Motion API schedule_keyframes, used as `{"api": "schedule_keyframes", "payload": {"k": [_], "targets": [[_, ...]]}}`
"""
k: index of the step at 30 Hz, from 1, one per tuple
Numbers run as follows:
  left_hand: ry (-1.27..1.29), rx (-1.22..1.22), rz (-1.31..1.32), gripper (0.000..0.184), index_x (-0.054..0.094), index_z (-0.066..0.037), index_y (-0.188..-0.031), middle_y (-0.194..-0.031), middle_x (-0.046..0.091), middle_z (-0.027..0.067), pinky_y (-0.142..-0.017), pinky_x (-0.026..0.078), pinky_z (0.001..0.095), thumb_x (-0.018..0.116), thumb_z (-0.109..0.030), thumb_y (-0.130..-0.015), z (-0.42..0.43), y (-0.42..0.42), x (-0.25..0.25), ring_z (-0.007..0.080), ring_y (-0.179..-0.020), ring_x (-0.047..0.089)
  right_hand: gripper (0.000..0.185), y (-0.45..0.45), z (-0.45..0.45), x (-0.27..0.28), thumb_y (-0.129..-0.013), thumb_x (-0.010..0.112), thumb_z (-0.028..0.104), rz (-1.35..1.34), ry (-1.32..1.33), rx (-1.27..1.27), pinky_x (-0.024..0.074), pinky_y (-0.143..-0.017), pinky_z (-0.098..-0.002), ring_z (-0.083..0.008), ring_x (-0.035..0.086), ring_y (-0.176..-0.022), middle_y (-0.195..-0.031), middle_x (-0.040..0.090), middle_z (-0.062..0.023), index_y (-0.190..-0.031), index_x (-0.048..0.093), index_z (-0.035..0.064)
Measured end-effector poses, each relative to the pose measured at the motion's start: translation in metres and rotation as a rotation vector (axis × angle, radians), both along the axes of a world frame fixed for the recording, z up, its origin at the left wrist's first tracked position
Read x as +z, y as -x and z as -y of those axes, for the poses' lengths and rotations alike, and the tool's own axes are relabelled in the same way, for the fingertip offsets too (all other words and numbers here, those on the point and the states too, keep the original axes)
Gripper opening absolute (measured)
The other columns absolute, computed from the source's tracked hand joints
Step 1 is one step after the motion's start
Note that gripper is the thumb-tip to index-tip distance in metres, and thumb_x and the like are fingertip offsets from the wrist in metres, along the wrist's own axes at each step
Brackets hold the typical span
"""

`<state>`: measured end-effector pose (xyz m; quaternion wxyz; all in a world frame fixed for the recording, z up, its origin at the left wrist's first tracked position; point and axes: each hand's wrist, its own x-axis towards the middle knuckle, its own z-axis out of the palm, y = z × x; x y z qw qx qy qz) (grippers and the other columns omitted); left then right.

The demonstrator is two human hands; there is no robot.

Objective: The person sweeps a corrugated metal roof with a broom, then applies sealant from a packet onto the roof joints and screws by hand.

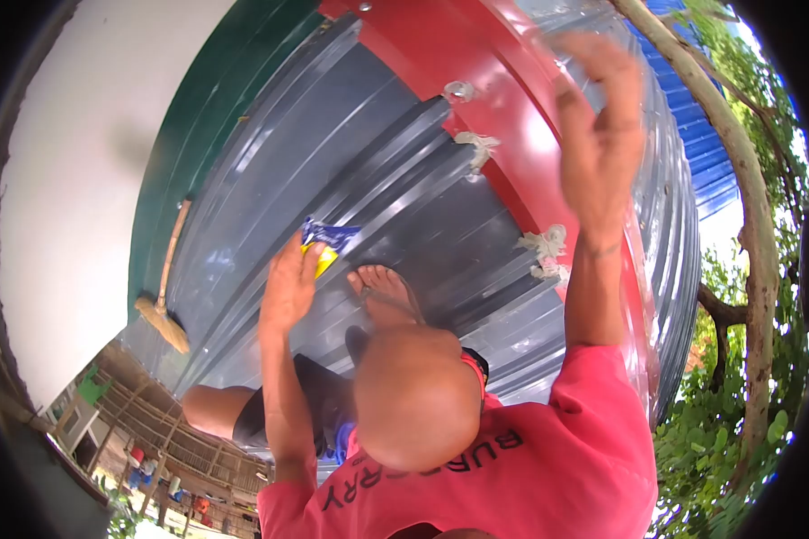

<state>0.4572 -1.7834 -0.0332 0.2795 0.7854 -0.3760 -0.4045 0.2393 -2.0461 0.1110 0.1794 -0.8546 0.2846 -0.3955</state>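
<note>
My left hand (288, 286) is closed around a small blue and yellow packet (322, 258), held above the grey corrugated roof sheet (351, 117). My right hand (598, 135) is raised over the red metal flashing (521, 135) along the roof's edge. Its thumb and fingers are curved and apart, a little smeared by motion, and nothing shows between them. White crumpled lumps (545, 250) sit where the flashing meets the ribs of the sheet. My bare foot (386, 289) rests on the sheet, just right of the packet.
A wooden-handled tool, perhaps a brush or mallet (162, 325), lies at the left by a dark green strip (175, 193) and a white wall (81, 189). Tree branches (760, 269) and a blue roof (692, 126) stand beyond the right edge. A wooden-slatted structure (153, 395) is lower left.
</note>
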Motion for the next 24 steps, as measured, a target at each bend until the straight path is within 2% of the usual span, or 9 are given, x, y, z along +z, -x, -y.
{"api": "schedule_keyframes", "payload": {"k": [1,2,4,6,8,11,15,18,24], "targets": [[0.017,0.005,-0.011,0.034,0.058,0.003,-0.121,-0.097,0.067,0.0276,-0.081,0.049,0.0453,0.054,-0.027,-0.105,0.005,0.002,0.0,0.0451,-0.088,0.063,0.036,-0.006,-0.015,-0.014,-0.087,0.061,0.003,-0.008,-0.174,0.07,0.0377,-0.104,-0.0433,-0.0322,0.048,-0.118,-0.125,0.058,-0.0156,-0.118,0.073,0.0153],[0.034,0.008,-0.024,0.034,0.058,0.003,-0.122,-0.098,0.067,0.0279,-0.081,0.049,0.0455,0.054,-0.026,-0.105,0.011,0.004,0.0,0.0457,-0.089,0.063,0.037,-0.009,-0.036,-0.029,-0.089,0.061,0.006,-0.06,-0.392,0.147,0.0384,-0.104,-0.0431,-0.0317,0.048,-0.119,-0.128,0.057,-0.0156,-0.123,0.072,0.0154],[0.07,0.009,-0.05,0.034,0.057,0.005,-0.123,-0.099,0.066,0.0283,-0.082,0.049,0.0459,0.055,-0.024,-0.105,0.02,0.008,0.006,0.0467,-0.09,0.062,0.037,-0.013,-0.058,-0.053,-0.091,0.06,0.009,-0.174,-0.513,0.221,0.0403,-0.105,-0.0424,-0.0309,0.046,-0.121,-0.131,0.056,-0.0145,-0.126,0.071,0.0148],[0.113,-0.004,-0.082,0.034,0.057,0.006,-0.122,-0.099,0.066,0.0284,-0.081,0.049,0.0462,0.056,-0.023,-0.105,0.029,0.011,0.025,0.0472,-0.089,0.062,0.038,-0.018,-0.076,-0.067,-0.092,0.06,0.009,-0.145,-0.648,0.252,0.0397,-0.106,-0.0423,-0.0306,0.045,-0.123,-0.131,0.055,-0.0139,-0.128,0.07,0.0146],[0.188,-0.014,-0.097,0.033,0.057,0.007,-0.122,-0.098,0.066,0.0284,-0.081,0.049,0.0461,0.056,-0.021,-0.105,0.028,0.011,0.021,0.0476,-0.089,0.062,0.038,-0.022,-0.087,-0.075,-0.092,0.06,0.009,-0.106,-0.764,0.278,0.0384,-0.107,-0.0431,-0.0306,0.044,-0.124,-0.131,0.055,-0.013,-0.129,0.068,0.0143],[0.2,-0.051,-0.064,0.032,0.056,0.006,-0.123,-0.098,0.066,0.0281,-0.08,0.049,0.0459,0.055,-0.02,-0.105,0.026,0.009,0.022,0.0474,-0.088,0.061,0.038,-0.028,-0.092,-0.083,-0.094,0.061,0.006,-0.152,-0.781,0.333,0.0377,-0.109,-0.0396,-0.0271,0.046,-0.127,-0.133,0.056,-0.0119,-0.131,0.068,0.0116],[0.233,-0.047,-0.047,0.027,0.057,0.004,-0.12,-0.095,0.065,0.0273,-0.078,0.048,0.0466,0.054,-0.018,-0.105,0.024,0.01,0.019,0.0472,-0.084,0.059,0.035,-0.037,-0.096,-0.093,-0.094,0.059,0.007,-0.152,-0.865,0.323,0.038,-0.108,-0.0392,-0.0262,0.048,-0.123,-0.129,0.059,-0.01,-0.127,0.069,0.0107],[0.276,-0.068,-0.075,0.022,0.057,0.002,-0.115,-0.093,0.063,0.0271,-0.076,0.047,0.0475,0.053,-0.017,-0.105,0.028,0.012,0.026,0.0474,-0.082,0.057,0.033,-0.041,-0.098,-0.099,-0.093,0.057,0.008,-0.159,-0.973,0.343,0.0427,-0.1,-0.0378,-0.0285,0.044,-0.125,-0.131,0.056,-0.0108,-0.124,0.07,0.011],[0.219,-0.018,-0.081,0.021,0.055,0.001,-0.115,-0.094,0.063,0.0273,-0.077,0.047,0.0478,0.052,-0.017,-0.105,0.03,0.013,0.024,0.0488,-0.085,0.057,0.03,-0.047,-0.097,-0.113,-0.093,0.057,0.01,0.01,-1.209,0.389,0.0448,-0.095,-0.0345,-0.0234,0.05,-0.12,-0.127,0.059,-0.0103,-0.119,0.072,0.0075]]}}
